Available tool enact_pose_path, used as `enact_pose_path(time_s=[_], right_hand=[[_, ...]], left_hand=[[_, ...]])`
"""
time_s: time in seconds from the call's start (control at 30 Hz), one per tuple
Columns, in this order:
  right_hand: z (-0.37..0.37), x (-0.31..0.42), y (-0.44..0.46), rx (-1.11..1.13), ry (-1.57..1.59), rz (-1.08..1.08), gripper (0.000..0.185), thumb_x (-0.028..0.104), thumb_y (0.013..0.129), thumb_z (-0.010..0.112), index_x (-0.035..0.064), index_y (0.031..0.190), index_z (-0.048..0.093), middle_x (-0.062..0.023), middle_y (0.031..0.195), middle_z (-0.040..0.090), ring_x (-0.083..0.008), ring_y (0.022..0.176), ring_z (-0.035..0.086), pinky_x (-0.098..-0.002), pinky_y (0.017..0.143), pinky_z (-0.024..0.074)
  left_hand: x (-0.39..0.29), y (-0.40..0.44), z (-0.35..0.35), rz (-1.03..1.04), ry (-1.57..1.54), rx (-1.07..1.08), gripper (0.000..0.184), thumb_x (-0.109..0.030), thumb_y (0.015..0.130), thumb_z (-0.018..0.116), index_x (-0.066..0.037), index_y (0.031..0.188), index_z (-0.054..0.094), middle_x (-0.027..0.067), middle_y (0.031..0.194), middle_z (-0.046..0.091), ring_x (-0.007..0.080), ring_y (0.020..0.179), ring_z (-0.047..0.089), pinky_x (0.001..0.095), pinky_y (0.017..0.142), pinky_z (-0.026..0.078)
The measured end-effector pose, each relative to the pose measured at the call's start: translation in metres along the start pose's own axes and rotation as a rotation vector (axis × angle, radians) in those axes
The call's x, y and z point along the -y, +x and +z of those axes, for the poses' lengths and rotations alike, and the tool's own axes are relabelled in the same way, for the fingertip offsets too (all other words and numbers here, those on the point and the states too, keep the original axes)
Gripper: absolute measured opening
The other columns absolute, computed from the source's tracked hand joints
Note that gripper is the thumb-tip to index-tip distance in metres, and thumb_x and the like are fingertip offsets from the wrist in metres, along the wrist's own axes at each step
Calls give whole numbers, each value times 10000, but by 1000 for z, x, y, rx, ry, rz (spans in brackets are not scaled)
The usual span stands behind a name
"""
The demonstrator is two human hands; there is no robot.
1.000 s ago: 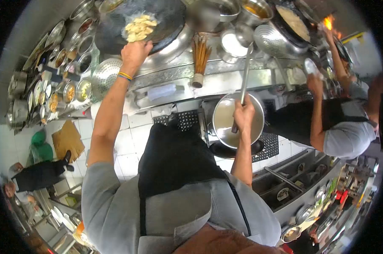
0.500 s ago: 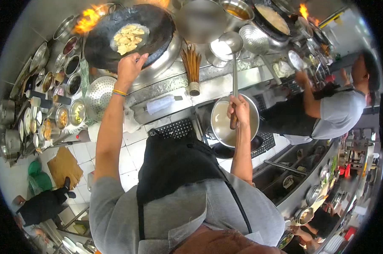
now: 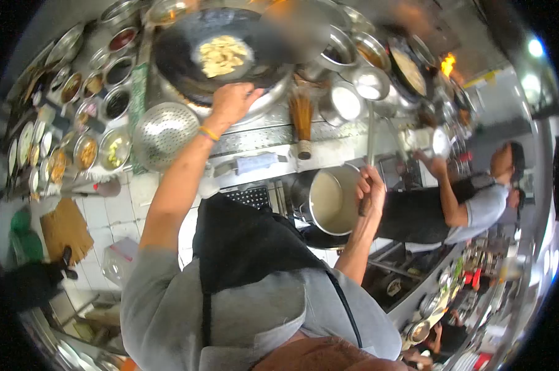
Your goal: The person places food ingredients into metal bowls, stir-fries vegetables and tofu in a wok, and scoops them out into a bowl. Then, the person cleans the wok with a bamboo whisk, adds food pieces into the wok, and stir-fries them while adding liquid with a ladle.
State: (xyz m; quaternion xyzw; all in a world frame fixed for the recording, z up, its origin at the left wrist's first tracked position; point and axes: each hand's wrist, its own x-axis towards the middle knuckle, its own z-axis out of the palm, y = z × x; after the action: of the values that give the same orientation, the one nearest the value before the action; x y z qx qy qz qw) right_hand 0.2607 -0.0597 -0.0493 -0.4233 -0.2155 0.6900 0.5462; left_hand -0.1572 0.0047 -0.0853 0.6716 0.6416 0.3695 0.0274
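Observation:
At the near rim of a dark wok (image 3: 174, 59), my left hand (image 3: 235, 102) is closed, and its fingers hide what they may grip. Pale yellow pieces (image 3: 222, 55) lie together in the middle of the wok. My right hand (image 3: 371, 188) is wrapped round the handle of a long ladle (image 3: 371, 133). The ladle's bowl is up among the metal pots on the counter. Beneath and left of my right hand stands a large pot (image 3: 332, 201) with pale liquid in it. A bamboo brush (image 3: 302, 120) stands between the wok and the ladle.
A perforated strainer (image 3: 166, 136) lies left of my left forearm. Bowls of ingredients (image 3: 86, 151) crowd the far left. A folded cloth (image 3: 256, 162) rests at the counter's front. On the right, a co-worker (image 3: 471, 207) stands near a flame (image 3: 448, 64) and a second wok (image 3: 408, 71).
The view has shifted. The flame behind the wok at half a second ago no longer shows. My left hand stays at the wok's rim, and my right hand is now over the pot's right edge.

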Motion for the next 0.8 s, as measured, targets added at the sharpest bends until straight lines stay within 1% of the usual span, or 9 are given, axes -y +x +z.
enact_pose_path(time_s=[0.03,0.1,0.3,0.37,0.43,0.5,0.6,0.7,0.8], right_hand=[[5,-1,-4,70,29,8,223,161,964,567,59,1162,555,-6,739,508,-61,415,402,-231,304,327],[15,-3,-6,191,81,73,323,151,972,554,42,1274,528,-12,739,510,-57,411,402,-231,291,342],[90,-18,-6,363,58,210,368,110,973,515,-13,1316,461,-20,756,488,-53,412,388,-226,289,340],[117,-23,2,376,-83,251,333,106,962,522,-7,1273,483,-17,758,487,-54,416,381,-220,295,328],[141,-36,19,383,-249,240,163,116,946,549,24,1080,551,-6,737,480,-64,425,390,-220,321,327],[175,-46,29,437,-604,126,95,116,924,560,32,965,576,-3,691,488,-86,430,430,-251,360,364],[200,-57,64,580,-1160,-63,134,111,884,573,4,955,611,-22,660,527,-112,459,502,-290,410,406],[216,-70,82,705,-1272,-186,228,108,850,581,-27,1027,629,-38,637,554,-126,489,549,-308,437,422],[213,-59,81,800,-1477,-311,313,110,844,590,8,1137,632,-58,654,575,-138,526,573,-322,476,440]], left_hand=[[4,1,2,18,24,4,441,-450,915,586,-69,696,623,179,707,626,391,691,618,484,611,462],[3,2,0,12,20,-1,457,-465,913,581,-72,685,626,183,693,627,394,681,624,497,611,473],[-13,-5,-16,-62,50,-22,442,-466,882,619,-66,706,678,194,638,627,406,652,639,505,615,507],[-17,-4,-32,-51,53,-13,429,-455,869,637,-64,701,693,189,620,626,393,630,642,490,617,520],[-17,-5,-38,-48,22,-13,425,-450,869,637,-67,695,693,185,606,621,387,615,639,485,611,522],[-16,-6,-38,-43,15,-34,411,-441,864,640,-69,699,697,184,597,616,384,600,635,480,600,520],[-15,-9,-32,-58,18,-46,395,-441,855,646,-74,718,705,182,606,622,385,604,636,480,600,521],[-13,-12,-31,-63,25,-52,385,-445,850,649,-81,741,716,181,615,628,383,609,638,479,606,523],[-14,-15,-31,-60,32,-48,380,-438,854,641,-82,742,715,182,622,631,385,614,638,484,611,523]])
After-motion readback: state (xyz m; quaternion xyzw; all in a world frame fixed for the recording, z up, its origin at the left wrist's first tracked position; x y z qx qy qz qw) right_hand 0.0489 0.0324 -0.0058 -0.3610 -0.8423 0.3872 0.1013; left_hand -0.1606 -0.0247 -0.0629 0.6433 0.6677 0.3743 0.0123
